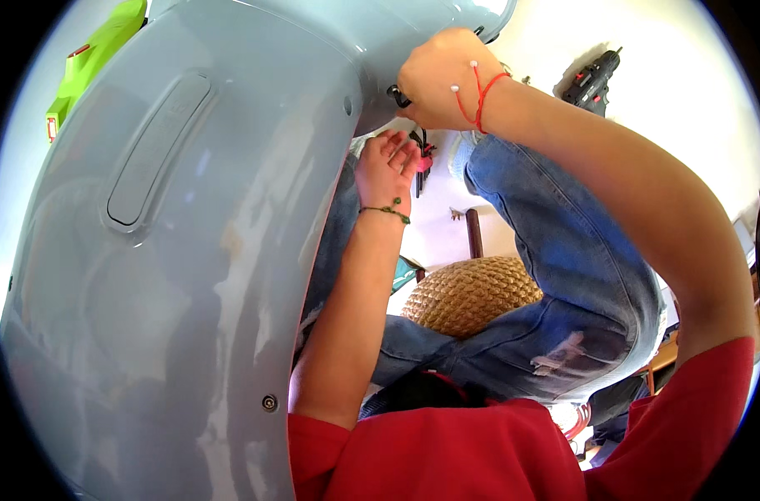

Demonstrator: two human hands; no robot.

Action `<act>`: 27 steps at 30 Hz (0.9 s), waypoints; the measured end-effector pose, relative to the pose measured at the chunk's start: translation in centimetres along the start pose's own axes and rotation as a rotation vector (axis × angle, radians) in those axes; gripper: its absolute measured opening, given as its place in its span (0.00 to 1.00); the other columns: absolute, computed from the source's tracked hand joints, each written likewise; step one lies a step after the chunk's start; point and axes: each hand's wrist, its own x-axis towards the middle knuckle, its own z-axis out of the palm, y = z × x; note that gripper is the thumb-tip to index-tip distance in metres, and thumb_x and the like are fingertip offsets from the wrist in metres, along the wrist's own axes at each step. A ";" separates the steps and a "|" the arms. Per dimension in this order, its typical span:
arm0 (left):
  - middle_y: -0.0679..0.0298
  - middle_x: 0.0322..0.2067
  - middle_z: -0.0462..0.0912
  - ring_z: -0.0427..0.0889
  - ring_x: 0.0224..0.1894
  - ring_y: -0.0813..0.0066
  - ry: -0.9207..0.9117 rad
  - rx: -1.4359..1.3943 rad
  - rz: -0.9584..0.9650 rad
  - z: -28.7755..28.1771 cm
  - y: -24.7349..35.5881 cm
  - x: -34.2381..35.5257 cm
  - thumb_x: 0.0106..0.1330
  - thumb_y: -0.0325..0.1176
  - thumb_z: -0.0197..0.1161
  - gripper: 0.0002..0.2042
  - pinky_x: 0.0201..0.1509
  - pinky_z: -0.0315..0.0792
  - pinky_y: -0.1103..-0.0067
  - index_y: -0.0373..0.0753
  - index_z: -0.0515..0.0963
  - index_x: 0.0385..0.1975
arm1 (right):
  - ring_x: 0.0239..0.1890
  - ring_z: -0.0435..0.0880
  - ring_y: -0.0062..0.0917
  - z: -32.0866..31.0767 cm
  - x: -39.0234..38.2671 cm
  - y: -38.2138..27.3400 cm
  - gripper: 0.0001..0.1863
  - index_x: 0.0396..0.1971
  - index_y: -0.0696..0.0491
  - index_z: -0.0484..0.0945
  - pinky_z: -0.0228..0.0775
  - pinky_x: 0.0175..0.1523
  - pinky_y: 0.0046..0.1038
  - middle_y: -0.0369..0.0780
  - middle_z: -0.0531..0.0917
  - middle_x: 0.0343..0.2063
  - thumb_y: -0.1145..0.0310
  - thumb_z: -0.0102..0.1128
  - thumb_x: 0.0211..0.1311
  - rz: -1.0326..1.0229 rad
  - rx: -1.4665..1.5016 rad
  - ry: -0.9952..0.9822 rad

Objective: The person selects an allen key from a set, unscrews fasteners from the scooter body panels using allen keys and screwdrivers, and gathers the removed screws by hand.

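A glossy grey-blue plastic shell [171,317] fills the left side, with a recessed oblong panel [158,150] and bolt holes. My right hand [443,79] is closed on a small black tool [399,95] at the shell's upper junction; most of that tool is hidden by my fingers. Below it, my left hand [387,167] is turned palm up beside the shell's edge, fingers loosely bent and apart, with nothing visible in it. Just behind my left fingertips, a red and black object [423,159] lies low, too small to name.
A black power drill [590,82] lies at upper right, a lime-green object [92,63] at upper left. A woven seat [472,296] with a dark wooden bar [473,234] sits between my jeans-clad legs [572,250]. Assorted items crowd the lower right edge.
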 end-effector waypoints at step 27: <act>0.40 0.29 0.80 0.79 0.33 0.39 0.003 1.785 0.850 6.4 4.2 -3.4 0.70 0.41 0.49 0.16 0.36 0.73 0.55 0.32 0.70 0.32 | 0.46 0.73 0.37 4.4 -0.3 -1.5 0.18 0.41 0.55 0.74 0.66 0.54 0.35 0.42 0.76 0.39 0.71 0.63 0.47 0.326 0.667 1.103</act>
